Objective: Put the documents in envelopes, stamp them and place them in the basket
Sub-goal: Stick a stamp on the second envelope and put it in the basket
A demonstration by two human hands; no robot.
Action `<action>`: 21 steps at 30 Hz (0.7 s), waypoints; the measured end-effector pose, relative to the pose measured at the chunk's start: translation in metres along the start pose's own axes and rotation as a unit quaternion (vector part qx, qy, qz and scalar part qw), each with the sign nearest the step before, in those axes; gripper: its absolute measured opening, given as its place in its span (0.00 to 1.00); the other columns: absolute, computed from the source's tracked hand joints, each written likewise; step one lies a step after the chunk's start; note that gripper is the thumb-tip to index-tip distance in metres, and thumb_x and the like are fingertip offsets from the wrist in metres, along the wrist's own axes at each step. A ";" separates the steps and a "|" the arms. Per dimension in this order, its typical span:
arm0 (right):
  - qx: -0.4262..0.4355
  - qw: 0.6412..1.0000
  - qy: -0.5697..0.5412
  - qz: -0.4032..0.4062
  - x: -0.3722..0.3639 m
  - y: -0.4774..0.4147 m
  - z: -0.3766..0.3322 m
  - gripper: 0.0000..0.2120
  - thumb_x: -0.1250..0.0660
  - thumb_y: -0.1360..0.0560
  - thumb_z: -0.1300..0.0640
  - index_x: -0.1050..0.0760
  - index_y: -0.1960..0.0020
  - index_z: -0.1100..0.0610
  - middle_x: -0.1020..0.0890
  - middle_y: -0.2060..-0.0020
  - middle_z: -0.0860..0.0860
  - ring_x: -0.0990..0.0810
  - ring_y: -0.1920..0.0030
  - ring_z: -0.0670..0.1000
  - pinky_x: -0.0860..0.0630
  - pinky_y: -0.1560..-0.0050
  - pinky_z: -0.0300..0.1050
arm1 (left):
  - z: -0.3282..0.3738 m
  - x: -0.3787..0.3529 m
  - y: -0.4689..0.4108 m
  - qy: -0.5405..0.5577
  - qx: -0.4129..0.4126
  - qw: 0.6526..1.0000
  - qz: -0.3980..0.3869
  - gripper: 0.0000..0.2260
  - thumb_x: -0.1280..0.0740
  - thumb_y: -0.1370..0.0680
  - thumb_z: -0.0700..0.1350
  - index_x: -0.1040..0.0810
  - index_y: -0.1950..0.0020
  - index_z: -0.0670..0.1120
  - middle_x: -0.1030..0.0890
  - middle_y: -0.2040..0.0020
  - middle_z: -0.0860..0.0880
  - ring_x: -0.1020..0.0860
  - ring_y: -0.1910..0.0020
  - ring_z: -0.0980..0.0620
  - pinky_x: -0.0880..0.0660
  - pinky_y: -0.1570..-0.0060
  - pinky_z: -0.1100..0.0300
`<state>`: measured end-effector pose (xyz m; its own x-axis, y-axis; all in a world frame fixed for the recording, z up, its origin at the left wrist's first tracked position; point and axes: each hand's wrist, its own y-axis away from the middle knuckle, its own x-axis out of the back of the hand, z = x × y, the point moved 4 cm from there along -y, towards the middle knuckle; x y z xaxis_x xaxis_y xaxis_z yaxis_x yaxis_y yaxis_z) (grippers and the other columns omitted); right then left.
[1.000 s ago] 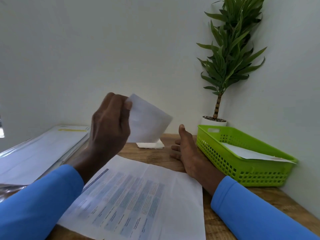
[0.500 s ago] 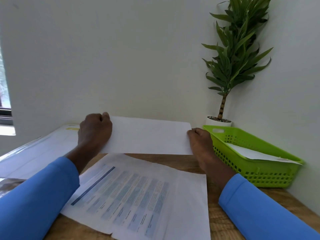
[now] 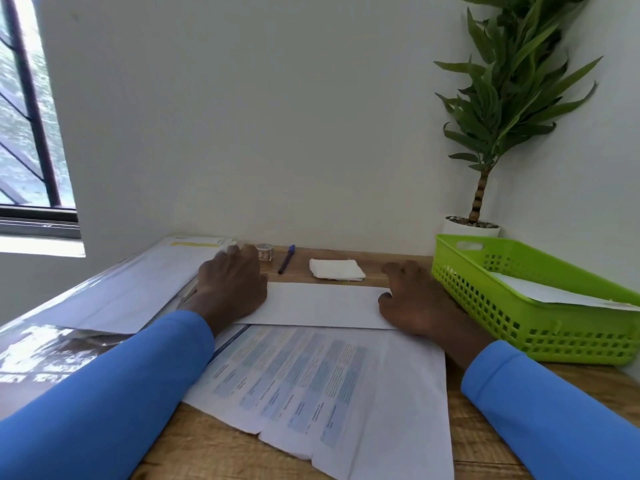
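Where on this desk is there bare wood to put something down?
Bare wood shows between the blue pen and the folded white cloth, between that cloth and the green plastic basket, and along the front edge beside the printed paper sheets. The middle is crowded: left hand and right hand rest on the white paper envelope; plastic-wrapped stacks fill the left.

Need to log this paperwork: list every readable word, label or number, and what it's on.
None can be read.
Printed document: table text too blurred.
Yellow strip on the plastic packet: too blurred.
Small pot: marking too small.
Envelope: visible face shows no print.
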<state>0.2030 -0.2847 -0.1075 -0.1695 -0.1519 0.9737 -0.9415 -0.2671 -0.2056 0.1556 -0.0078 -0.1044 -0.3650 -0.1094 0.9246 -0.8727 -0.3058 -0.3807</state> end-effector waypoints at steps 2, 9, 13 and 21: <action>0.033 0.999 -0.031 -0.006 -0.006 -0.002 -0.002 0.26 0.46 0.18 0.48 0.42 0.22 0.51 0.37 0.25 0.55 0.38 0.25 0.57 0.37 0.28 0.55 | 0.002 -0.006 -0.001 -0.015 -0.026 1.000 0.003 0.24 0.42 0.18 0.58 0.35 0.26 0.48 0.32 0.27 0.42 0.33 0.27 0.40 0.32 0.34 0.41; 0.048 0.989 0.001 -0.143 -0.031 -0.007 -0.004 0.35 0.63 0.19 0.32 0.61 0.17 0.48 0.59 0.17 0.47 0.63 0.18 0.52 0.62 0.22 0.63 | -0.021 -0.029 -0.008 0.021 0.041 0.981 -0.191 0.30 0.58 0.17 0.64 0.56 0.16 0.57 0.62 0.16 0.47 0.65 0.18 0.45 0.68 0.27 0.28; 0.044 0.989 0.005 -0.140 -0.030 -0.007 -0.004 0.34 0.62 0.18 0.34 0.60 0.17 0.48 0.59 0.17 0.47 0.63 0.18 0.52 0.64 0.23 0.65 | -0.019 -0.026 -0.010 0.013 0.022 0.987 -0.161 0.29 0.56 0.17 0.63 0.55 0.16 0.56 0.60 0.16 0.47 0.62 0.17 0.45 0.67 0.27 0.28; 0.199 0.966 -0.043 -0.158 -0.022 0.009 -0.045 0.27 0.56 0.15 0.42 0.53 0.17 0.46 0.55 0.17 0.44 0.59 0.18 0.46 0.61 0.20 0.57 | 0.008 -0.008 -0.002 0.086 -0.146 0.986 0.004 0.20 0.47 0.14 0.55 0.30 0.25 0.49 0.31 0.24 0.47 0.35 0.23 0.46 0.40 0.25 0.48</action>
<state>0.1853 -0.2409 -0.1264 0.1495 -0.0760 0.9858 -0.7521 -0.6560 0.0635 0.1624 -0.0138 -0.1112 -0.4006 0.0579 0.9144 -0.9162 -0.0179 -0.4002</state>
